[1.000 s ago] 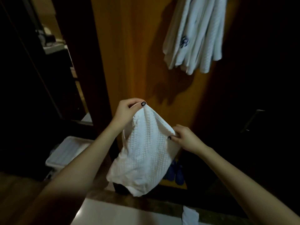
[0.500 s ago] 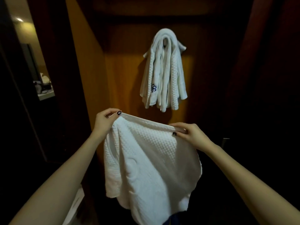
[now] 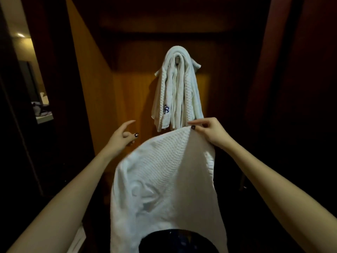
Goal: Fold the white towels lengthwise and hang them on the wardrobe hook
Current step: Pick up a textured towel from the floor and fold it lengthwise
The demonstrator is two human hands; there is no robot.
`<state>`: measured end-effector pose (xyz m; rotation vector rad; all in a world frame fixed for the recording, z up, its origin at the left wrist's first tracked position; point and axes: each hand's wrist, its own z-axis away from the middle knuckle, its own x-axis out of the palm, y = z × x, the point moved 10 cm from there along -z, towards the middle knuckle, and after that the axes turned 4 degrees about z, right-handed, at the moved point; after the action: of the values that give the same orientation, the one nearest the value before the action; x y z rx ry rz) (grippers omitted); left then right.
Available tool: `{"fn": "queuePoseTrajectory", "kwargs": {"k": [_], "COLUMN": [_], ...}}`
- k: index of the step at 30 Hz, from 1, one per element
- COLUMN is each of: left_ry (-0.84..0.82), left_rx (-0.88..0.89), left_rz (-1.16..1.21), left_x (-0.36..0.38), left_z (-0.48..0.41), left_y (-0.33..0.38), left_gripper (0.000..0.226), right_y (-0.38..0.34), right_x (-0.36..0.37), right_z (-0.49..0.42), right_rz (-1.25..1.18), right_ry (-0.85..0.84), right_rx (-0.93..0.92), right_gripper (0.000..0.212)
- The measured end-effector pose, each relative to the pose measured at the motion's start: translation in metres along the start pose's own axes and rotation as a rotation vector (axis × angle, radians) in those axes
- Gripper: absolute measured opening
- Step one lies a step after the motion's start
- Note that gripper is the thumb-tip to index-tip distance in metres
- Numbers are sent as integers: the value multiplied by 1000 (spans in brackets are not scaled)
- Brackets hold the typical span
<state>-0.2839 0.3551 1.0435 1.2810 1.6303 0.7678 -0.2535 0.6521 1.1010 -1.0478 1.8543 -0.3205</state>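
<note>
A white waffle-weave towel hangs in front of me from its top right corner, which my right hand pinches between thumb and fingers. My left hand is off the towel, just left of its slumped upper edge, with the forefinger stretched out and nothing in it. Straight ahead, several folded white towels hang bunched over the wardrobe hook on the orange wooden back panel. One of them carries a small blue emblem. The hook itself is mostly covered by cloth.
Wooden wardrobe side panel stands at left, a dark reddish door at right. A dim room with a shelf shows through the gap at far left. A dark blue object lies below the towel.
My left hand has let go of the towel's left corner, and that side has dropped. My right hand has lifted its corner higher, closer to the hanging towels. The view has tilted up.
</note>
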Motion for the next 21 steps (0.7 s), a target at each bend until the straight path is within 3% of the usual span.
{"fn": "queuePoseTrajectory", "kwargs": {"k": [4,8,10,12,21], "left_ry": [-214,-416,-408,-375,-165], "left_rx": [23,-60,-102,-35,181], "left_rz": [140,238,271,335,382], "left_x": [61,125,143,156,182], "left_z": [-1,7,5,-3,-32], "left_y": [43,36,26,34,85], "left_gripper": [60,60,53,43,18], "right_y": [-44,-40,-28,-22,9], "right_x": [47,46,24,8,-56], "right_z": [-16,-15,-15,-15,-3], "right_rz": [74,-92,-212,-269,-215], "right_ry": [-207,-101,-3,28,183], "right_rx": [-106,-76,8,52,94], "right_gripper": [18,9,19,23,32]}}
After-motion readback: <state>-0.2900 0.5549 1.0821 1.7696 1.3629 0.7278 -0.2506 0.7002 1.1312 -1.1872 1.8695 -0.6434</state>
